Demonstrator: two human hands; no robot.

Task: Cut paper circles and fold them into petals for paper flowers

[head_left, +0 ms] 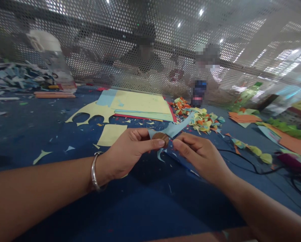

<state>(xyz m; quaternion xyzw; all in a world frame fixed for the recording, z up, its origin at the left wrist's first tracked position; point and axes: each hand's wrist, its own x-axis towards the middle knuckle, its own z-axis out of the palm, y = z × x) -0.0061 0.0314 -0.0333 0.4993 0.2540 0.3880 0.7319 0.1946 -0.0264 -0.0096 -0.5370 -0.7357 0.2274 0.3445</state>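
My left hand (130,148), with a silver bangle (94,171) on the wrist, pinches a small brown paper disc (161,137) between thumb and fingers. A light blue paper cutout (177,128) sits behind the disc and trails a thin curl below it. My right hand (197,153) is closed in a pinch at the disc's right edge, touching the blue paper. Both hands hover just above the dark blue table (145,208).
A stack of yellow, blue and red paper sheets (140,104) lies beyond the hands, with a yellow square (112,134) nearer. Colourful paper scraps (203,117) pile at centre right. A black cable (251,164) runs right. A perforated metal screen (115,40) stands behind; people sit beyond it.
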